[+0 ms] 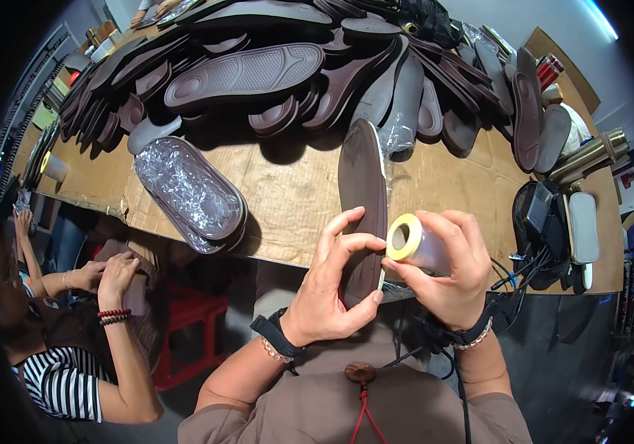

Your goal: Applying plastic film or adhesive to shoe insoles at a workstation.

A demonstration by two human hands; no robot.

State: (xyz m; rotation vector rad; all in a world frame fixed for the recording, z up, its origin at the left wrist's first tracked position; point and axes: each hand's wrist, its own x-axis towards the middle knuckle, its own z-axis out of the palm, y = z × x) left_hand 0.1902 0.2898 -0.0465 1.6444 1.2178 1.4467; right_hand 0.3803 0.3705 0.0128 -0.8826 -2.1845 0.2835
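My left hand (324,288) is closed around a small stack of dark brown insoles (360,174), held on edge with the far end over the table. Its fingers lie along the left side and top, the thumb below. My right hand (456,277) grips a roll of clear plastic film (431,253) with a yellow cardboard core. The roll's end is right beside the insoles, close to my left fingertips. Whether film is stuck to the insoles there is hard to make out. A film-wrapped insole bundle (189,196) lies on the table to the left.
A large heap of brown insoles (246,74) spreads across the back of the cardboard-covered table (287,192). At the right are a metal flask (591,155), black cables (528,270) and a pale case (583,226). A co-worker (65,370) sits at left near a red stool (191,325).
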